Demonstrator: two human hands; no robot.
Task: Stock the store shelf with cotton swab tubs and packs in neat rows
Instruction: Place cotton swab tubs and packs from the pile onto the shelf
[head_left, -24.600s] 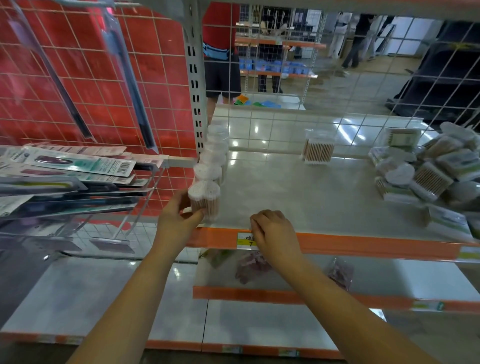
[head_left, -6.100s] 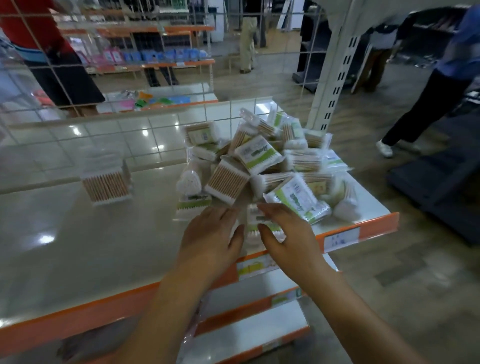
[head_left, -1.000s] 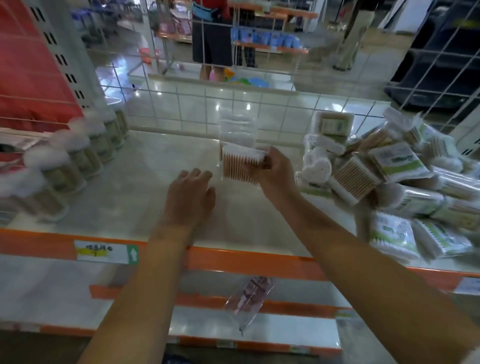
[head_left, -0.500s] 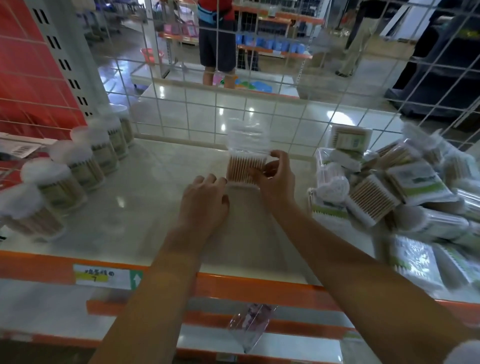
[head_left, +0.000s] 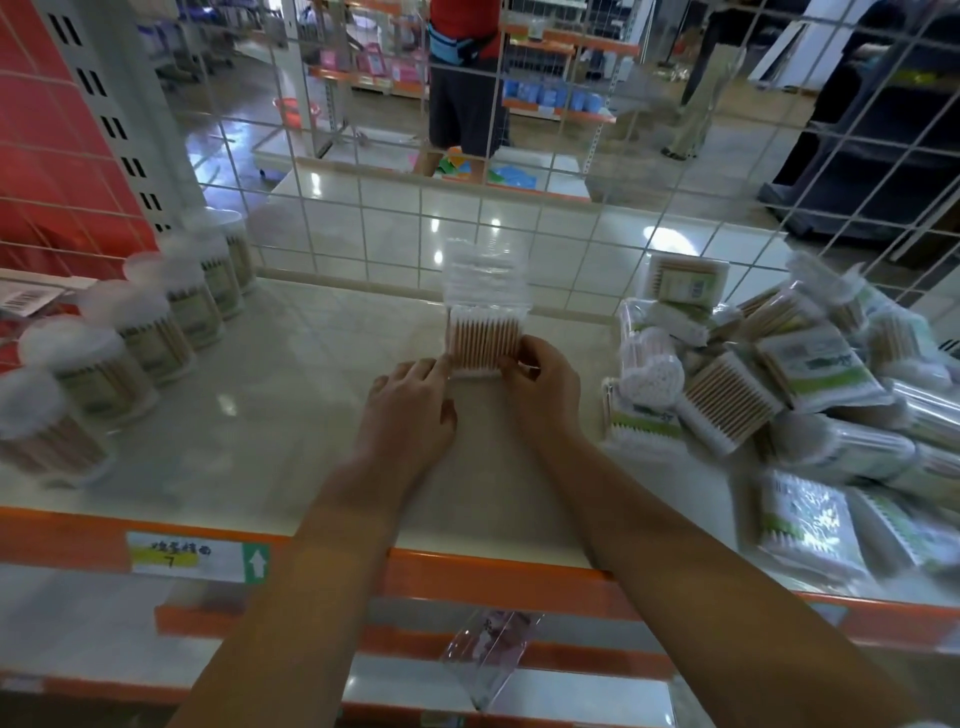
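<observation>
A clear pack of cotton swabs (head_left: 484, 340) is stood upright near the middle of the shelf (head_left: 291, 415), directly in front of another like pack (head_left: 485, 278) by the wire grid back (head_left: 519, 218), so a row running front to back is judged to be under way. The pack's right lower edge is pinched by the curled fingers of the right hand (head_left: 545, 387), while its left edge is touched by the extended fingertips of the left hand (head_left: 410, 410), whose grip is otherwise relaxed; the pack appears to be squared and steadied so that it will not topple. Along the left side, round tubs (head_left: 156, 332) filled with wooden-stemmed swabs are set in a line, cotton tips upward. To the right, a loose heap of packs (head_left: 769, 374), unsorted, is left lying on the same shelf, well apart from the row
</observation>
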